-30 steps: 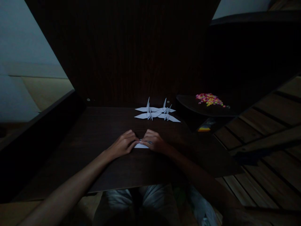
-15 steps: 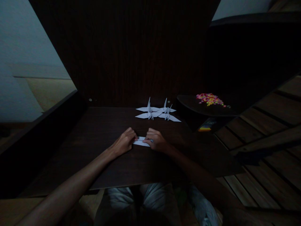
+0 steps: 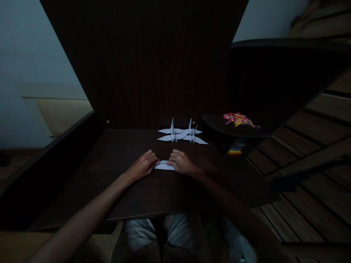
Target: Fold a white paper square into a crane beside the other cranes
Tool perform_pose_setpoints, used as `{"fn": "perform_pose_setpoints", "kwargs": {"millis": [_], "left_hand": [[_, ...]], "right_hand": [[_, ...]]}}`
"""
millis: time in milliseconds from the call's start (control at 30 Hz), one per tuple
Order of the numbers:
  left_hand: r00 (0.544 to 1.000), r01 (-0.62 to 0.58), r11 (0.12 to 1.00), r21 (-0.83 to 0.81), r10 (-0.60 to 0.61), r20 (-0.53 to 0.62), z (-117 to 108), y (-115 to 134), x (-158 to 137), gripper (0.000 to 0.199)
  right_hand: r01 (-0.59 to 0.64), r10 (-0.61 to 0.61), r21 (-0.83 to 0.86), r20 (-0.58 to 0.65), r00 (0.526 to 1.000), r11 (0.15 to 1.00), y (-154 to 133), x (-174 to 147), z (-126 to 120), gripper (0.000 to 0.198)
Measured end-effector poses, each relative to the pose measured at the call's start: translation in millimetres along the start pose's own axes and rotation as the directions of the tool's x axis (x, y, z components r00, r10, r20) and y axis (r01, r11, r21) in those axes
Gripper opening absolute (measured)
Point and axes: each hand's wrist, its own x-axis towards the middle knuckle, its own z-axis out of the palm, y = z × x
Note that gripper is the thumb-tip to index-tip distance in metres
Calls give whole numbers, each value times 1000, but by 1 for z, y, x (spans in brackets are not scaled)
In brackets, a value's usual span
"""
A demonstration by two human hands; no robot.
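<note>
A folded strip of white paper (image 3: 165,166) lies low on the dark desktop between my two hands. My left hand (image 3: 146,162) grips its left end, fingers curled and thumb on the paper. At the other end my right hand (image 3: 181,162) pinches it the same way, its fingers covering that edge. Beyond the hands, several white origami cranes (image 3: 175,136) stand close together with wings overlapping and pointed necks upright.
To the right, a rounded dark shelf (image 3: 212,122) bears a heap of small bright pink and yellow pieces (image 3: 238,119). Under it is a small item with a yellow-orange edge (image 3: 235,152). A tall dark panel (image 3: 148,65) rises behind the desk; a low side board (image 3: 55,153) bounds the left.
The camera view has shifted slightly. My right fingers have shifted on the paper, and its right end no longer shows past the thumb. Both hands keep their grip; the cranes stay put.
</note>
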Motion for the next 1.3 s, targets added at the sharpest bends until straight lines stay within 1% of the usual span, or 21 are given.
{"fn": "perform_pose_setpoints", "kwargs": {"millis": [67,133,200,300,367,400,467,500,533,600,667,733,800,867,967,1067,1133,1200,1300], "left_hand": [[997,24,998,58,-20,-75,-9,0,3,16],[973,75,994,84,-54,-223,-21,0,7,19],[917,136,987,85,-93,-388,-33,0,11,15],[804,237,970,56,-163,-572,-49,0,16,12],[734,285,959,-6,-222,-641,-54,1,18,18],[711,304,951,-51,-262,-652,-54,2,19,23],[692,343,924,-168,-369,-620,-50,5,21,31],[696,361,900,-246,-435,-571,-47,7,22,34],[702,374,866,-332,-498,-509,-43,8,23,33],[743,359,769,-529,-578,-337,-32,12,26,26],[762,310,634,-709,-612,-213,-21,15,29,25],[763,266,505,-821,-631,-141,-12,15,30,28],[747,241,406,-881,-657,-99,-5,14,29,30],[722,242,336,-910,-689,-62,-1,14,27,32],[698,250,280,-927,-715,-28,-1,15,24,34],[702,238,254,-937,-712,-15,-4,17,23,38],[717,235,234,-943,-697,5,-6,18,23,39],[734,237,225,-945,-679,23,-7,18,22,39],[750,249,241,-938,-661,29,-7,17,20,39]], "right_hand": [[8,-10,-54,-47,999,999,0,3,-1,20],[7,-16,-74,-121,992,997,-1,7,-2,24],[1,-15,-64,-213,977,998,-1,11,-5,26],[-9,-4,-34,-366,931,999,-5,19,-9,29],[-16,14,1,-458,889,1000,-9,26,-12,29],[-20,30,26,-494,869,999,-12,29,-13,28],[-32,71,80,-546,835,996,-17,35,-13,26],[-40,88,97,-566,820,994,-19,37,-12,25],[-46,98,104,-582,807,994,-21,39,-11,24],[-43,85,84,-602,794,996,-25,42,-6,23],[-23,52,56,-600,798,998,-27,43,0,21],[-14,32,35,-585,810,999,-27,42,6,20],[-16,26,23,-561,828,1000,-28,40,12,19],[-24,31,19,-535,844,1000,-29,38,15,17],[-44,53,30,-489,871,999,-33,35,18,16],[-62,88,73,-452,887,995,-38,32,18,15],[-70,118,119,-469,876,990,-41,32,18,12],[-85,172,193,-498,850,978,-43,32,17,11],[-146,323,367,-487,811,919,-44,32,16,10]]}}
